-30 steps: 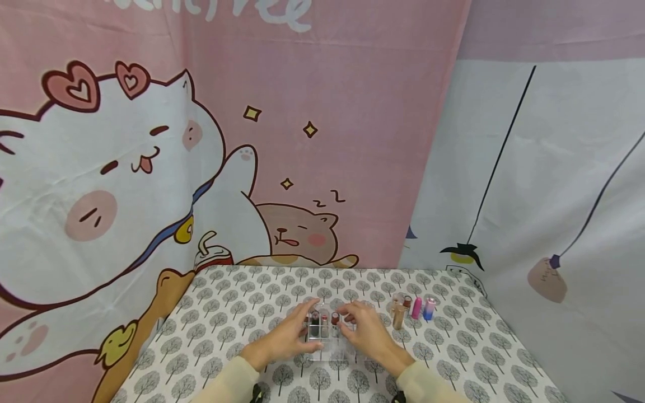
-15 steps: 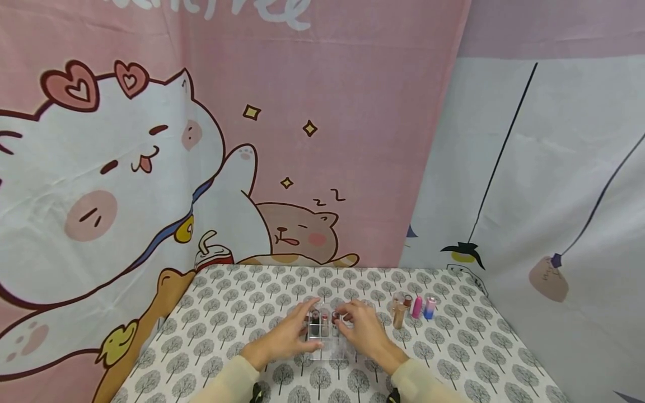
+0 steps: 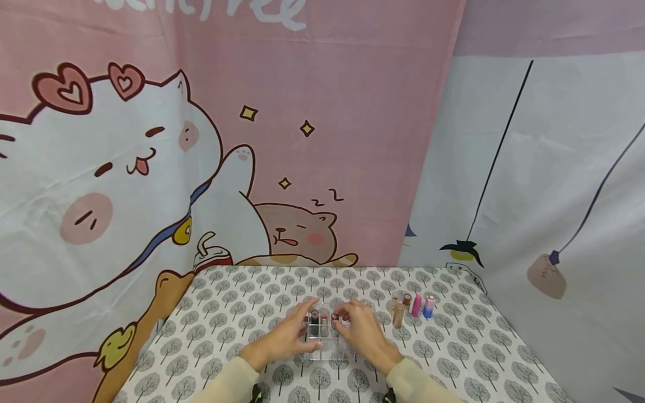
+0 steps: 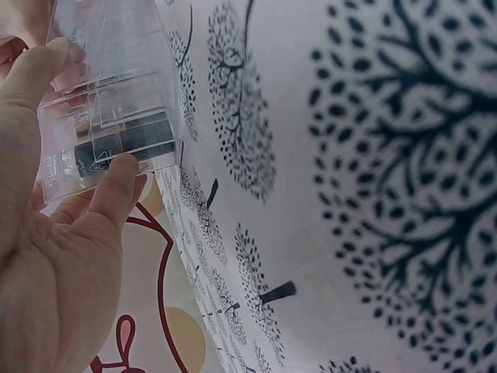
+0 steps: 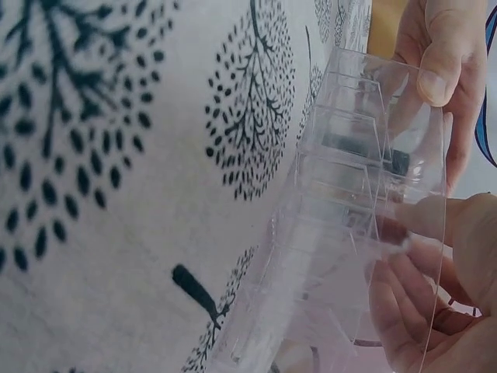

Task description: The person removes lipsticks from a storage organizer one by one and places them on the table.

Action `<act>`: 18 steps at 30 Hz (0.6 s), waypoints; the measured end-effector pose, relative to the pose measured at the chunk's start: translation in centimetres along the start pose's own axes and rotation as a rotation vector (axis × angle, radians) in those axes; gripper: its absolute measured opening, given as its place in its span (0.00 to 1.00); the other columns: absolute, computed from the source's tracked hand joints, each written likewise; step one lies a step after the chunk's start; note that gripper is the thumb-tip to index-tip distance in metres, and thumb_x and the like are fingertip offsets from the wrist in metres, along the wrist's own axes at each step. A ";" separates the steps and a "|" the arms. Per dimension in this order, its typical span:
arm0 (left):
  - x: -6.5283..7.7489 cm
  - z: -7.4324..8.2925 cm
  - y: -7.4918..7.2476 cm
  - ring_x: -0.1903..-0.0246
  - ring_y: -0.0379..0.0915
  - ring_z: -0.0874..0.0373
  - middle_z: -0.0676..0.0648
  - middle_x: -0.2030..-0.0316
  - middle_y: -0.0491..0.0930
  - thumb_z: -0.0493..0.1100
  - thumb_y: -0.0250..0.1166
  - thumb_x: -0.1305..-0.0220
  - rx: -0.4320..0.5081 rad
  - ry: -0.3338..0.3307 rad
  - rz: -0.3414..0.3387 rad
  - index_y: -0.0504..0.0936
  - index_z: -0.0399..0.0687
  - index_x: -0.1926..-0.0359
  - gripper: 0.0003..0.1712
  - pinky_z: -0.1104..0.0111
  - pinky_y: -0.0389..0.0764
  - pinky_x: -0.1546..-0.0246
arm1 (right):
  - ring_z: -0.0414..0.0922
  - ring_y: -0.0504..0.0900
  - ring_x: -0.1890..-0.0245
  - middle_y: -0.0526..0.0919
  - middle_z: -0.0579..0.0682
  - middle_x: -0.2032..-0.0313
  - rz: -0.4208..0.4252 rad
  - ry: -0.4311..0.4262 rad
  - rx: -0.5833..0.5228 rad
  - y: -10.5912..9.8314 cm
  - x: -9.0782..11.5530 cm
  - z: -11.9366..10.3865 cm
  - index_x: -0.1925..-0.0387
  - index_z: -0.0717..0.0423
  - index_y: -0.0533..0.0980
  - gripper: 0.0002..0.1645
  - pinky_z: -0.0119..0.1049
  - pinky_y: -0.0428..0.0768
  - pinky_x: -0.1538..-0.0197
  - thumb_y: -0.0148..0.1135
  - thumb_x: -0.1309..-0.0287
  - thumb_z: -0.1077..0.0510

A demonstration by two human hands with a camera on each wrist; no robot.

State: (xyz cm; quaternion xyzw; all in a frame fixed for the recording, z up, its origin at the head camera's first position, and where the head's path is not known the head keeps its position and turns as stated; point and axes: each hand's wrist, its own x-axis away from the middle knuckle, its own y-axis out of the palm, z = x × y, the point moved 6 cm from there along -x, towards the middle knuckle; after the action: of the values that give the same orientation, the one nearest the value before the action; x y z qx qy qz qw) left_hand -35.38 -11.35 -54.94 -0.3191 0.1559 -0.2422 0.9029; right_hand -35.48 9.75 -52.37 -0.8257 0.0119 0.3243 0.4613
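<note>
A clear plastic lipstick organizer (image 3: 327, 349) stands on the table between both hands. My left hand (image 3: 286, 336) holds its left side, thumb at the front and fingers along the side; in the left wrist view a fingertip lies against the wall beside a black tube (image 4: 128, 144). That black lipstick tube (image 3: 314, 324) and a clear one with a red top (image 3: 325, 326) sit in back-row compartments. My right hand (image 3: 365, 334) pinches a dark-red-capped lipstick (image 3: 335, 317) over the compartment to their right. In the right wrist view, the dark red cap (image 5: 392, 231) shows through the clear wall between fingers and thumb.
Right of the organizer stand a tan tube (image 3: 398, 316), a brown-topped tube (image 3: 406, 300), a bright pink tube (image 3: 416, 306) and a pink-and-blue tube (image 3: 429, 307). A tree-print cloth (image 3: 227, 313) covers the table; a cartoon curtain (image 3: 353, 140) hangs behind.
My right hand has shifted slightly left with the dark-red-capped lipstick, its fingers now covering more of the tube. The left hand stays on the organizer.
</note>
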 end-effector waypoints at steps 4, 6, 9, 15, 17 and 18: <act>0.1 0.1 0.0 0.28 0.84 0.37 0.33 0.15 0.66 0.56 0.85 0.30 -0.003 0.003 0.005 0.49 0.72 0.04 0.68 0.54 0.90 0.23 | 0.45 0.93 0.62 0.95 0.47 0.61 -0.002 0.020 -0.012 0.0 -0.1 0.0 0.54 0.53 0.93 0.13 0.31 0.94 0.59 0.90 0.39 0.61; 0.1 0.2 -0.1 0.28 0.84 0.37 0.31 0.14 0.64 0.56 0.85 0.30 -0.013 0.008 0.010 0.48 0.72 0.04 0.68 0.54 0.90 0.24 | 0.46 0.94 0.62 0.95 0.48 0.61 -0.005 0.028 -0.022 0.0 -0.2 0.0 0.54 0.53 0.93 0.13 0.31 0.94 0.59 0.89 0.39 0.61; 0.1 0.2 -0.2 0.29 0.84 0.37 0.31 0.13 0.64 0.56 0.86 0.30 -0.031 0.009 0.015 0.48 0.72 0.04 0.68 0.53 0.91 0.24 | 0.47 0.94 0.62 0.96 0.49 0.60 -0.007 0.034 -0.033 0.0 -0.2 0.0 0.54 0.54 0.93 0.13 0.31 0.95 0.58 0.89 0.38 0.61; 0.1 0.2 -0.1 0.29 0.84 0.37 0.31 0.12 0.62 0.57 0.86 0.31 -0.025 0.006 0.014 0.48 0.73 0.04 0.69 0.54 0.91 0.24 | 0.47 0.95 0.62 0.96 0.50 0.60 0.003 0.037 -0.064 0.0 -0.1 0.2 0.54 0.54 0.94 0.12 0.33 0.96 0.58 0.88 0.38 0.62; 0.1 0.1 0.0 0.29 0.84 0.37 0.31 0.13 0.63 0.57 0.85 0.31 -0.015 0.005 0.012 0.48 0.73 0.04 0.68 0.55 0.90 0.24 | 0.48 0.95 0.62 0.96 0.50 0.60 0.008 0.039 -0.076 0.1 0.0 0.2 0.54 0.54 0.94 0.12 0.33 0.96 0.57 0.88 0.38 0.62; 0.1 0.1 0.0 0.29 0.84 0.37 0.31 0.13 0.63 0.57 0.85 0.31 -0.011 0.004 0.011 0.48 0.73 0.04 0.68 0.56 0.90 0.24 | 0.48 0.95 0.62 0.96 0.50 0.60 0.011 0.040 -0.083 0.1 0.0 0.3 0.55 0.55 0.94 0.12 0.33 0.97 0.57 0.88 0.38 0.63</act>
State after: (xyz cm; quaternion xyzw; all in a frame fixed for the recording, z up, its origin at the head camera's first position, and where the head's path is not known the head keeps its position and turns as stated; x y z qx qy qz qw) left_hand -35.26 -11.35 -54.87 -0.3225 0.1608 -0.2373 0.9021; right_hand -35.68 9.89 -52.55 -0.8505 0.0122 0.3104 0.4244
